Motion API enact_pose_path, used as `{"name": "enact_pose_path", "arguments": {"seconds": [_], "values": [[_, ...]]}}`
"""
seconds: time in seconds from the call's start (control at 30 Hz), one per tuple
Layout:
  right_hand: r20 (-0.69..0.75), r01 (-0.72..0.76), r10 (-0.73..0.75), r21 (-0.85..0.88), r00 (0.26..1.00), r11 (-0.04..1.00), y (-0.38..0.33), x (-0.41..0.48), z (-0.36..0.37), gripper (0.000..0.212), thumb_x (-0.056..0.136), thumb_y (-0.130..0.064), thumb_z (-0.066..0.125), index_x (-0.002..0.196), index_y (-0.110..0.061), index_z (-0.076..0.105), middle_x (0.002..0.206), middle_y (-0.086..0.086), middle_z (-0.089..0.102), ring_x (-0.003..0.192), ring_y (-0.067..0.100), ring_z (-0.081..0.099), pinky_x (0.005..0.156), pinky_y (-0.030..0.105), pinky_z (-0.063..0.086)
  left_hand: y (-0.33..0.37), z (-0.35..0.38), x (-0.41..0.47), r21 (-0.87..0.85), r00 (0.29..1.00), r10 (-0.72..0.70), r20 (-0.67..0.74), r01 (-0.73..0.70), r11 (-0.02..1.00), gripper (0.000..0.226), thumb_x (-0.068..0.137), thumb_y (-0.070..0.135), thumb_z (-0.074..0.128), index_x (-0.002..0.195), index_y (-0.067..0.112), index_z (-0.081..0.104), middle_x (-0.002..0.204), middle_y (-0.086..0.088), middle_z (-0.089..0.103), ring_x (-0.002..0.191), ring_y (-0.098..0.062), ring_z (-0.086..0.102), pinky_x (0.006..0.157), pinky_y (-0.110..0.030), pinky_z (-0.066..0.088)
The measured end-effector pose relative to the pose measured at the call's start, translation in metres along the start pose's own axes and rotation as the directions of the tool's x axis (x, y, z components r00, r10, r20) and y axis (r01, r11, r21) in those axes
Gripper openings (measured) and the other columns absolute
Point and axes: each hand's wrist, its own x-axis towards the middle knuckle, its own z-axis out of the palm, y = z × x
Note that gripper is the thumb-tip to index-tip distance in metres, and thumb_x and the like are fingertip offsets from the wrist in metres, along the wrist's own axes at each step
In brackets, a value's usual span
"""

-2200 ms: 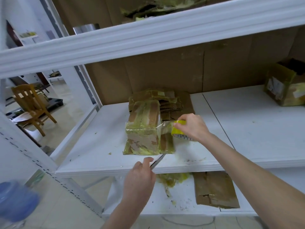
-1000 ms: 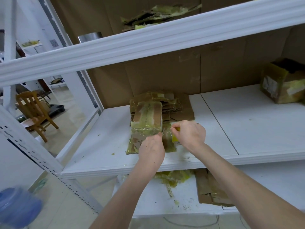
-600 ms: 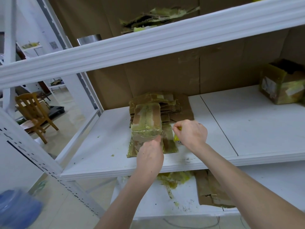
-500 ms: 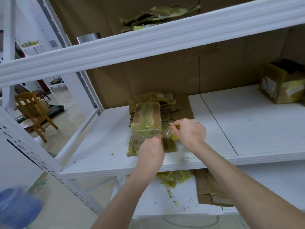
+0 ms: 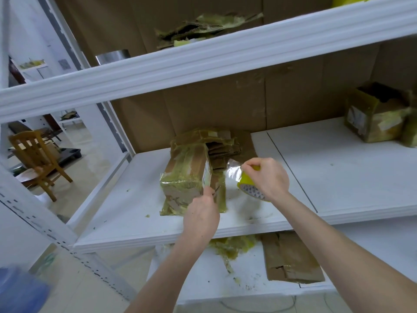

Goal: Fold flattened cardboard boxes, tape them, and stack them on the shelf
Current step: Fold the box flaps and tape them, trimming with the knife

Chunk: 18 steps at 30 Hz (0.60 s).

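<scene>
A folded cardboard box (image 5: 188,175), wrapped in yellowish tape, stands on the white middle shelf (image 5: 126,208) on top of flattened cardboard (image 5: 223,147). My right hand (image 5: 267,177) grips a yellow tape roll (image 5: 249,185) to the right of the box. A clear strip of tape (image 5: 230,172) stretches from the roll to the box's right side. My left hand (image 5: 202,214) holds thin scissors (image 5: 215,192) at the box's near right corner, with their tips at the tape strip.
A taped open box (image 5: 376,116) stands at the far right of the same shelf. On the lower shelf lie flattened cardboard (image 5: 291,258) and tape scraps (image 5: 232,245). More flattened boxes (image 5: 203,26) lie on the top shelf. A wooden chair (image 5: 36,159) stands on the floor at left.
My right hand has pulled the tape roll to the right, away from the box, drawing out a strip. My left hand has brought the scissors up from the shelf edge to the tape.
</scene>
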Motion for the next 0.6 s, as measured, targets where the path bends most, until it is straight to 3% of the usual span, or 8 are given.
{"name": "enact_pose_path", "arguments": {"seconds": [0.1,0.2,0.33,0.5,0.6], "values": [[0.004,-0.121,0.122,0.208,0.992,0.971,0.013,0.004,0.005,0.011,0.09,-0.042,0.061,0.087,-0.036,0.07,0.103,-0.004,0.068,0.099,0.019,0.057,0.07,0.029,0.043,0.005,0.005,0.004,-0.116,0.999,0.019,-0.049,-0.025,0.993,0.028,0.096,0.008,0.039,0.123,0.012,0.044,0.079,-0.004,0.056,0.068,-0.023,0.049,0.059,-0.031,0.037],[-0.009,-0.178,0.192,0.328,0.981,0.928,0.024,0.008,0.005,0.011,0.091,-0.037,0.061,0.09,-0.032,0.07,0.107,-0.003,0.068,0.1,0.018,0.058,0.073,0.027,0.042,0.007,0.019,0.014,-0.217,1.0,0.025,0.009,-0.022,0.976,0.032,0.097,0.01,0.038,0.129,0.01,0.042,0.085,-0.006,0.059,0.075,-0.026,0.055,0.061,-0.032,0.037],[-0.027,-0.208,0.235,0.372,0.972,0.905,0.034,0.01,-0.001,0.014,0.094,-0.033,0.058,0.098,-0.03,0.071,0.111,-0.003,0.066,0.097,0.016,0.055,0.081,0.031,0.048,0.014,0.05,0.044,-0.29,0.99,0.071,0.123,-0.032,0.957,0.043,0.096,-0.001,0.035,0.137,0.011,0.041,0.121,-0.013,0.055,0.106,-0.03,0.056,0.084,-0.042,0.046],[-0.078,-0.216,0.255,0.333,0.964,0.918,0.05,0.013,-0.011,0.019,0.095,-0.029,0.058,0.107,-0.025,0.071,0.117,0.0,0.064,0.099,0.017,0.054,0.086,0.033,0.048,0.024,0.086,0.07,-0.289,0.966,0.097,0.24,-0.024,0.957,0.057,0.09,-0.01,0.033,0.141,0.015,0.041,0.121,-0.015,0.056,0.104,-0.033,0.056,0.088,-0.044,0.048],[-0.105,-0.218,0.262,0.317,0.959,0.923,0.062,0.013,-0.019,0.018,0.095,-0.028,0.058,0.107,-0.025,0.071,0.117,0.0,0.066,0.102,0.018,0.056,0.083,0.029,0.047,0.028,0.099,0.077,-0.25,0.968,0.111,0.227,-0.053,0.967,0.048,0.093,-0.003,0.041,0.139,0.013,0.046,0.13,-0.013,0.053,0.117,-0.028,0.051,0.098,-0.034,0.042]]}}
